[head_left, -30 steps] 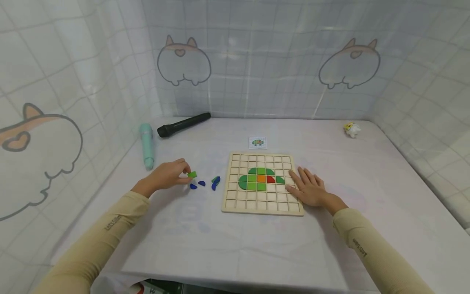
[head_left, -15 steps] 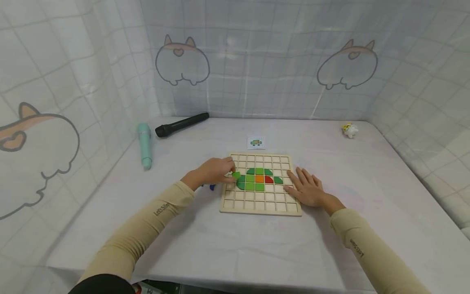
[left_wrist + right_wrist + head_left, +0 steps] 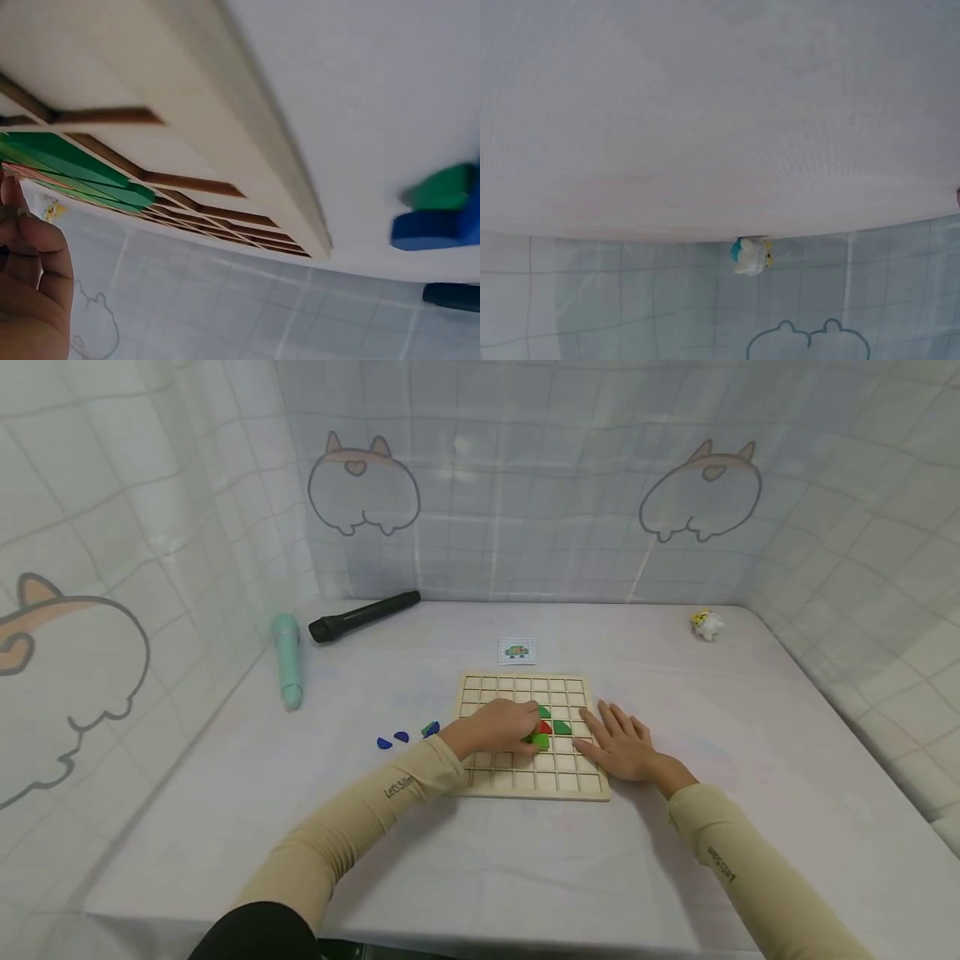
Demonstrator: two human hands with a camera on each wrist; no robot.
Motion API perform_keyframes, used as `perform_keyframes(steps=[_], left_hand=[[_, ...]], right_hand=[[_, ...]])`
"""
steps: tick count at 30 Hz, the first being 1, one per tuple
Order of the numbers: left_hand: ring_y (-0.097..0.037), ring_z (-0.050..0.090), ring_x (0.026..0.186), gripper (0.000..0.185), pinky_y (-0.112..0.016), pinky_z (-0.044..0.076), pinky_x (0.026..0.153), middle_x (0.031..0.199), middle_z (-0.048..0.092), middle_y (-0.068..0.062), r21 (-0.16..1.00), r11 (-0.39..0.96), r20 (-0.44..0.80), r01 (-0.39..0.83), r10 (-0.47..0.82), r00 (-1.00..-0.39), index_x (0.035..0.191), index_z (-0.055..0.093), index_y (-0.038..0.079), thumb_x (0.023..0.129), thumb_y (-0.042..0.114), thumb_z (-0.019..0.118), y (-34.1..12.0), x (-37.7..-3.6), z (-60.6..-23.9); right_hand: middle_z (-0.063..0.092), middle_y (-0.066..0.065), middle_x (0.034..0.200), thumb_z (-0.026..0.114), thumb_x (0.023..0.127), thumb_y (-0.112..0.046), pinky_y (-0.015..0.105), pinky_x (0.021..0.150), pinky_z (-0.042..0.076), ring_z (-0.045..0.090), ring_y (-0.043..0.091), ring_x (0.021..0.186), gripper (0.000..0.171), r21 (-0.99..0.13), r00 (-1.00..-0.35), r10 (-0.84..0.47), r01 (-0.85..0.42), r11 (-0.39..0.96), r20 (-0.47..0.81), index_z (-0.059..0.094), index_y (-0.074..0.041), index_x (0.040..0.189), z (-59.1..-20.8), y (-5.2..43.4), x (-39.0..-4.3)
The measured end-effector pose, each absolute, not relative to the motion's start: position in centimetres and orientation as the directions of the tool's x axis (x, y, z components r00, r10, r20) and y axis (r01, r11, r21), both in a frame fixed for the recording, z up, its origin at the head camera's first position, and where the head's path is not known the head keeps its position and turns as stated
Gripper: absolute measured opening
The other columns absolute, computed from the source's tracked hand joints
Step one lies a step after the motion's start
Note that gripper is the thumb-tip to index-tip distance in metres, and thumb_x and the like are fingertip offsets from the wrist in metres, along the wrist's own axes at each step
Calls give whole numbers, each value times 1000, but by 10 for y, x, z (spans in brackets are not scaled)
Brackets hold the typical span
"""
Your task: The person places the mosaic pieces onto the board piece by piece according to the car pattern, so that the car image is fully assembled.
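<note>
A wooden grid board [image 3: 529, 793] lies in the middle of the table, with a figure of green pieces [image 3: 562, 727] and a red piece [image 3: 546, 727] set in its cells. My left hand [image 3: 531, 737] reaches over the board and pinches a small green piece [image 3: 540, 742] just above the cells beside the red one; it hides most of the figure. My right hand [image 3: 609, 737] lies flat, fingers spread, on the board's right edge. In the left wrist view the board's rim [image 3: 247, 142] and green pieces [image 3: 75, 161] show close up, with my fingers [image 3: 30, 285] at lower left.
Two blue pieces [image 3: 384, 743] [image 3: 402, 737] and a green-and-blue pair [image 3: 430, 728] lie left of the board. A small picture card [image 3: 516, 651] sits behind it. A black microphone [image 3: 363, 616] and a teal one [image 3: 287, 660] lie far left; a small toy [image 3: 706, 624] far right.
My left hand carried the green piece from the loose pile rightwards, across the board's left edge to the cells by the red piece. The right hand stayed put.
</note>
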State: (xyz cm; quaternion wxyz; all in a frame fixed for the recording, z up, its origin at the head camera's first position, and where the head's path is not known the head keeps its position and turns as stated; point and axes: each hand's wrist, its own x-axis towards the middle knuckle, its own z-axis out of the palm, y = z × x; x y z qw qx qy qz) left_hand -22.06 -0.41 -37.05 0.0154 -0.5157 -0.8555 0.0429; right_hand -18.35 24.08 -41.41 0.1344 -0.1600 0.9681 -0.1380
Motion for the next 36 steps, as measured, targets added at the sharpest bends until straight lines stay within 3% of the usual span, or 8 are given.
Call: perform_keyframes(steps=[12,17,27,31,36], left_hand=[[-8,43,62,31,-18,37,54,87,49,3,-46,531,-86,846,842,-533,93,58,9,91,40,62,2,-219,-369],[-8,42,63,33,-18,36,54,88,49,2,-19,536,-81,844,841,-535,96,58,8,91,40,62,0,-217,-367],[-9,53,64,31,-20,45,58,90,55,0,-20,497,76,867,866,-495,98,62,7,90,37,64,-30,-223,-367],[-11,56,71,32,-23,48,63,95,56,-2,21,559,88,829,824,-559,102,64,6,90,35,64,-62,-226,-361],[-17,60,81,31,-29,50,70,99,55,-4,142,680,74,720,718,-692,105,62,3,90,30,66,-118,-228,-357]], right_hand=[[-7,20,155,17,95,-65,59,105,-2,-8,37,140,80,-315,-911,-363,-293,903,-196,6,-11,153,-407,238,-181],[-8,22,154,17,100,-55,59,104,-5,-11,38,139,71,-364,-910,-366,-280,889,-195,7,-9,152,-398,237,-175],[0,22,155,19,104,-35,60,104,0,-4,38,140,61,-409,-927,-342,-255,876,-155,4,2,149,-398,237,-174],[-1,22,155,20,105,-34,60,103,0,-4,38,140,61,-408,-926,-342,-254,877,-161,3,4,149,-399,238,-174],[0,22,154,21,105,-34,60,104,0,-4,38,140,61,-389,-927,-337,-252,886,-167,4,4,149,-397,238,-173]])
